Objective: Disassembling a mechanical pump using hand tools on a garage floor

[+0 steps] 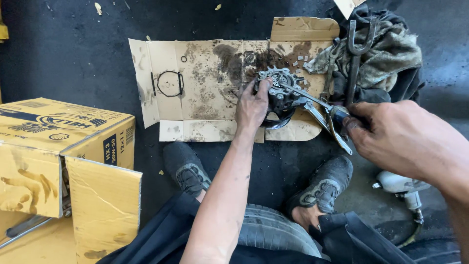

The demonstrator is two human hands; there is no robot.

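Pliers (320, 111) in the right hand (395, 134), its fingers wrapped tight on the handles, poke into the round metal gear part (279, 95) on the oily cardboard (205, 83), at two o'clock from the shoes. The left hand (251, 108) presses its fingers on the part's nine o'clock side; I think it should hold firm so the tips don't slip.

Oil-stained tan cardboard (210, 88), seemingly grey gear (279, 80)

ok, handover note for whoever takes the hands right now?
Left hand: steadies the gear part on the cardboard.
Right hand: grips pliers, tips at the part's top.
Nearby: small metal pieces and a thin ring lie loose on the cardboard; rag and fork tool behind.
Done: part greasy, some pieces out.
Left: pliers at the part, nothing lifted clear.
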